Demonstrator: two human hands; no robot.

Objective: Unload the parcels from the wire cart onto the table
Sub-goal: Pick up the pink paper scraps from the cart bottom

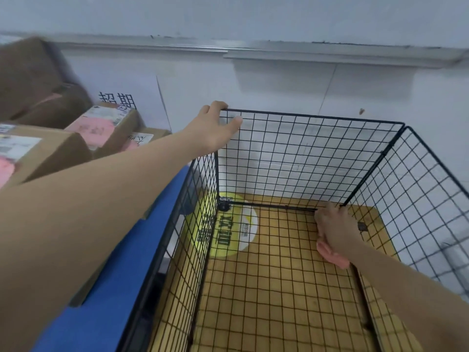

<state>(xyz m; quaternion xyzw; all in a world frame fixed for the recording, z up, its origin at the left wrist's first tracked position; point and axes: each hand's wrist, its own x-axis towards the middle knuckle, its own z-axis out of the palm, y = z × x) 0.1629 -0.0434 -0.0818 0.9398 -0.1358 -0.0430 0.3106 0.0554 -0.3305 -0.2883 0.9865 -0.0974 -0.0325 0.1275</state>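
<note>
Reaching into the wire cart (312,116) for what is looking like the last parcel

The left hand (215,130) is gripping the cart's top far-left corner, fingers (218,105) curling over the rim and thumb lying on the mesh; the right hand (335,224) is reaching down to the far right of the cart floor, its fingers seeming to be clamping on a soft pink parcel (335,257), though they are mostly hiding under the hand; nothing else is showing inside the cart, so the unloading is looking nearly done, with only this piece left to lift; several cardboard boxes (50,153) are already sitting on the blue tabletop (114,288) just beside the cart; the tall mesh side is standing between parcel and tabletop, and the boxes are crowding the near landing space; a yellow floor sticker (228,229) is showing through the mesh.
</note>
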